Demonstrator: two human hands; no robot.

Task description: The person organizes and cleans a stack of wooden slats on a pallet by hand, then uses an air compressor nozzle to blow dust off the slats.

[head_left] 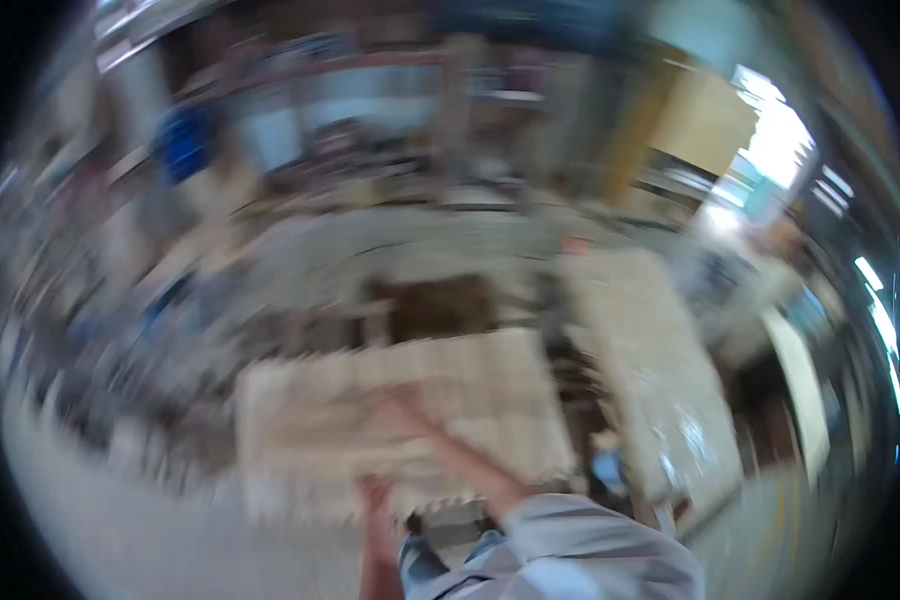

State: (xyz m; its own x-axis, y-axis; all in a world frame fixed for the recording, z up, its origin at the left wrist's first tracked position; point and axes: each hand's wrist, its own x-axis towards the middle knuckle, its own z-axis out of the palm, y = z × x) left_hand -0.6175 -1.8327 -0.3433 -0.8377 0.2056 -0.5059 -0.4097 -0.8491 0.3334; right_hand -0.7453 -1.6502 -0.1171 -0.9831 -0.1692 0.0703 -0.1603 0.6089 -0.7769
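- Over the pale counter: right hand; left hand at near edge.
- Fingers blurred; apart or together, cannot tell.
- Steady, light touch probably suits.

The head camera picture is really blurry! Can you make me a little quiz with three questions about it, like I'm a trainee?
1. Choose one. Which hand reaches farther out over the pale ridged surface: the left hand or the right hand?
A) left
B) right
C) neither, they reach equally far

2. True or false? A bright blue object shows in the upper left of the picture.

3. Fill in the missing word. In the picture, the long pale surface lies to the ____ of the ridged one.

Key:
1. B
2. True, though blur hides what the object is.
3. right
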